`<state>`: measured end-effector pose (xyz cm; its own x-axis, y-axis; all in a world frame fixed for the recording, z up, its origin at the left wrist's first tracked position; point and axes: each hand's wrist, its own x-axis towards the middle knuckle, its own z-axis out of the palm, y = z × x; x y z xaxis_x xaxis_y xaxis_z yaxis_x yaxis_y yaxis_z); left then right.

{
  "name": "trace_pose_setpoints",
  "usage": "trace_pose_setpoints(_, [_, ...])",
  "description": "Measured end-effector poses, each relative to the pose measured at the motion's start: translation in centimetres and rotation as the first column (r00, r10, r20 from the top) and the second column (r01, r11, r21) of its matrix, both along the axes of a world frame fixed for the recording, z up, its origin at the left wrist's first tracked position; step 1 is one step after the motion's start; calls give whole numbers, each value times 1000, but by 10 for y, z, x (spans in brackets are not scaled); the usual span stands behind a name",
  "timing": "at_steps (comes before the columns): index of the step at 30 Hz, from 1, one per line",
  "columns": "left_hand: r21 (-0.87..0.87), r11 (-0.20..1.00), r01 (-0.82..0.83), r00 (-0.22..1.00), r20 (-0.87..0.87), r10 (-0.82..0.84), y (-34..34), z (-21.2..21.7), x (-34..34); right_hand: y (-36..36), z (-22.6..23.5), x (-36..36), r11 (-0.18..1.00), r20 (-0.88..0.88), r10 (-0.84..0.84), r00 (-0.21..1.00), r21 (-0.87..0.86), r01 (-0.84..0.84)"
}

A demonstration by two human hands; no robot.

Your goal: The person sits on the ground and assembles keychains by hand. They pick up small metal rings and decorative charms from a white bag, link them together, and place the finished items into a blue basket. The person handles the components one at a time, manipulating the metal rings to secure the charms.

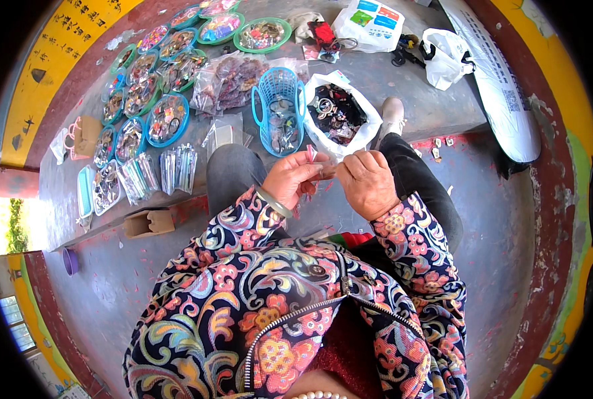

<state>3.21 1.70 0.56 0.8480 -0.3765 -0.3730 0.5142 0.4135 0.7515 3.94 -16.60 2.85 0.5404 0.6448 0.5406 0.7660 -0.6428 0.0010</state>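
My left hand [295, 177] and my right hand [367, 181] meet above my lap, fingertips pinched together on a small pink item [311, 155] that sticks up between them. A pale green bangle [273, 202] circles my left wrist. Just beyond my hands stand a blue plastic basket [280, 110] with small trinkets and an open white plastic bag [339, 113] full of dark hair accessories. My knees in dark trousers frame both hands.
Several round green and blue trays of small accessories [166, 120] line the concrete ledge at left, with clear packets [176, 167], a cardboard box [148, 222] and white bags [369, 25] at the back. A long white sack [502, 86] lies right.
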Motion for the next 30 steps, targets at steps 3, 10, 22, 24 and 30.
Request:
trace_pose_setpoints(3, [26,999,29,999,-21,-29,3,-5,1,1,1,-1,999,24,49,999,-21,-49])
trace_pose_setpoints(10, [82,996,-27,996,-85,34,0,-12,3,3,1,0,988,-113,155,981,-7,-157])
trace_pose_setpoints(22, [314,946,83,932,312,-185,16,-5,7,-16,-10,17,825,-903,371,218,428,369])
trace_pose_setpoints(24, [285,954,90,930,319,-183,15,-6,6,-16,-14,16,810,-892,418,175,453,372])
trace_pose_setpoints(30, [314,947,65,941,296,-163,12,-6,3,-12,-7,14,818,-903,416,108,423,390])
